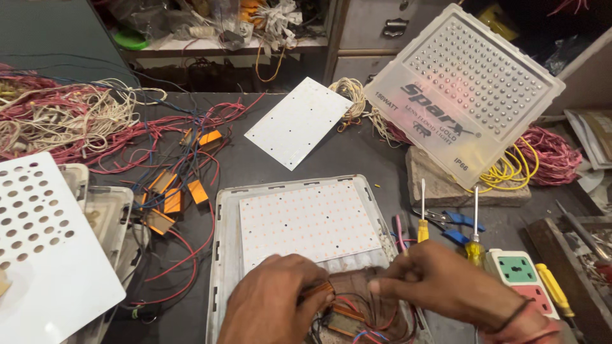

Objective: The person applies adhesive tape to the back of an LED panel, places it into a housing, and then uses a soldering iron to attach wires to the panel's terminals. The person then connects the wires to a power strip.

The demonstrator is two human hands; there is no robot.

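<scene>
Colours, placed from the grey housing (pixel 224 255):
- Board (pixel 310 223) inside it: white, with a regular grid of small pale orange dots.
- Module (pixel 317 290) at its near end: orange-brown; wires (pixel 357 306) there red, with a bit of blue.
- Plate (pixel 298 122) beyond it: plain white, a few dark specks.
- Drivers (pixel 173 200) left of it: orange, on red and blue leads.
- Panel (pixel 38 245) far left: white, rows of round holes.
- Screwdrivers (pixel 423 229) right of it: yellow handles; pliers (pixel 460 223) blue.
- Socket strip (pixel 523 280) right of it: white, green and pink faces.
- Lens cover (pixel 462 89) beyond right: translucent white, dotted with rows of bumps.
</scene>
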